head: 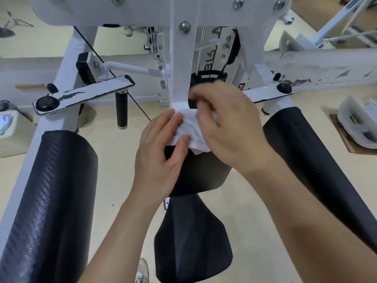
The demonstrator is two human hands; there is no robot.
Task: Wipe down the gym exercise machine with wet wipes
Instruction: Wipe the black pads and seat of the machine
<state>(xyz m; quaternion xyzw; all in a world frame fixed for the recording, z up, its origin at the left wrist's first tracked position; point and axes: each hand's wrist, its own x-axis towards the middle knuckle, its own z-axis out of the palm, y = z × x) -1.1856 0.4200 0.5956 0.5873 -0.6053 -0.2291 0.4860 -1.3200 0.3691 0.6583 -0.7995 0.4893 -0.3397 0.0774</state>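
A white gym machine fills the head view, with a central white upright post [182, 64], a black back pad [201, 176] below it and a black seat [191, 242] nearer me. A crumpled white wet wipe [190, 129] sits at the foot of the post, above the back pad's top edge. My left hand [161, 154] pinches the wipe's left side between thumb and fingers. My right hand [226, 127] curls over its right side and is blurred. Most of the wipe is hidden under the hands.
Two long black arm pads, the left pad [51, 201] and the right pad [318, 170], flank the seat. White pivot arms [85, 94] and a black handle [122, 109] stand left of the post. A pack of wipes [359, 123] lies on cardboard at the right. My shoe [142, 270] shows below.
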